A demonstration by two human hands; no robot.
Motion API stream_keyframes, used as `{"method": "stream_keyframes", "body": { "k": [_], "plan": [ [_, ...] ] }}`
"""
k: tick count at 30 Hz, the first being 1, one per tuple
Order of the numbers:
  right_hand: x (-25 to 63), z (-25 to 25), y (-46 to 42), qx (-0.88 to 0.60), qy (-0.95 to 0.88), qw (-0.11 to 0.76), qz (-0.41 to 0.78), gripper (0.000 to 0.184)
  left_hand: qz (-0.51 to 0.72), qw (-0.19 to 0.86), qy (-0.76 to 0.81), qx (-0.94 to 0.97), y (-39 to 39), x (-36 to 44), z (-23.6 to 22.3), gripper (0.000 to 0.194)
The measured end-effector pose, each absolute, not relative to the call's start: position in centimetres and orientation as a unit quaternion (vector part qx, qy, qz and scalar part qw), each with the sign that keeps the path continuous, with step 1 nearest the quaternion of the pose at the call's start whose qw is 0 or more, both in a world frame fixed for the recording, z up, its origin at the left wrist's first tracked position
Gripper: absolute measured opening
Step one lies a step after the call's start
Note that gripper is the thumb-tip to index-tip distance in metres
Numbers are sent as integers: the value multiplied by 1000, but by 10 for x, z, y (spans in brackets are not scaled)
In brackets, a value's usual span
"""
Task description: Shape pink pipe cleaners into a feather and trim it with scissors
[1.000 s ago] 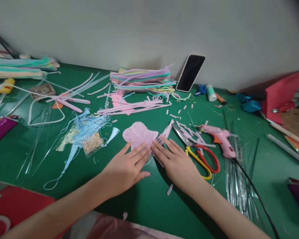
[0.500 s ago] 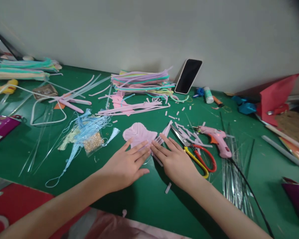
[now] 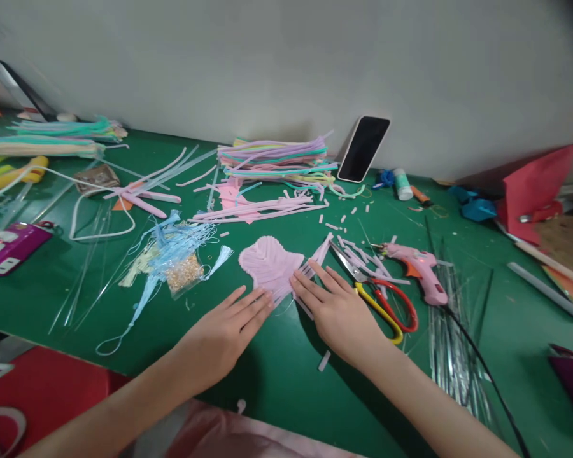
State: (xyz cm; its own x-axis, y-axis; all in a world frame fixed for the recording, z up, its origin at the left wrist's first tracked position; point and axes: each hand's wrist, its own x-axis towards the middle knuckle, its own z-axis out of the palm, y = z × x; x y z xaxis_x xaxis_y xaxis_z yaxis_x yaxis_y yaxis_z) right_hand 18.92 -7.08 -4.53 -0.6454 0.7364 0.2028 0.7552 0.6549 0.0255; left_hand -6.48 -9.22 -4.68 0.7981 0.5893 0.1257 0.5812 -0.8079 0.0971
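Observation:
A flat pink piece made of pipe cleaners laid side by side (image 3: pixel 270 261) lies on the green table between my hands, with a wavy outline. My left hand (image 3: pixel 229 327) is flat, palm down, its fingertips at the piece's lower edge. With fingers stretched out, my right hand (image 3: pixel 339 312) rests on the piece's right side, over some loose pink strips (image 3: pixel 321 251). What lies under its palm is hidden. Just right of that hand are open scissors (image 3: pixel 379 302) with red and yellow handles, beside cut pink pipe cleaner bits.
A pink glue gun (image 3: pixel 423 267) with a black cord lies at right, near clear sticks (image 3: pixel 451 337). Pipe cleaner bundles (image 3: pixel 274 159) and a leaning phone (image 3: pixel 364 149) are at the back. Blue tassels (image 3: pixel 176 238) and a bag of gold beads (image 3: pixel 184 273) lie left.
My left hand has slid down and left, uncovering more of the pink piece. My right hand stays in about the same place. The view has shifted slightly.

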Motion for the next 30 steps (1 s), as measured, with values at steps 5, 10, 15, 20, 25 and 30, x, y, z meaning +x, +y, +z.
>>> {"method": "stream_keyframes", "body": {
  "k": [5,10,15,20,25,30],
  "plan": [
    [182,-44,-81,-410,-899,137,-68,55,108,13,352,930,-107,-69,-56,66],
    [168,-47,-89,-371,-922,113,-12,53,108,7,365,925,-112,-65,-54,47],
    [166,-55,-89,-373,-923,99,0,53,86,-15,354,931,-112,-69,-44,51],
    [167,-56,-89,-375,-922,98,3,54,84,-46,357,929,-120,-80,-40,48],
    [168,-57,-90,-371,-924,94,-3,55,83,-67,355,929,-129,-89,-41,50],
    [168,-57,-90,-370,-925,91,-6,55,118,-48,361,924,-133,-96,-37,47]
  ]
}}
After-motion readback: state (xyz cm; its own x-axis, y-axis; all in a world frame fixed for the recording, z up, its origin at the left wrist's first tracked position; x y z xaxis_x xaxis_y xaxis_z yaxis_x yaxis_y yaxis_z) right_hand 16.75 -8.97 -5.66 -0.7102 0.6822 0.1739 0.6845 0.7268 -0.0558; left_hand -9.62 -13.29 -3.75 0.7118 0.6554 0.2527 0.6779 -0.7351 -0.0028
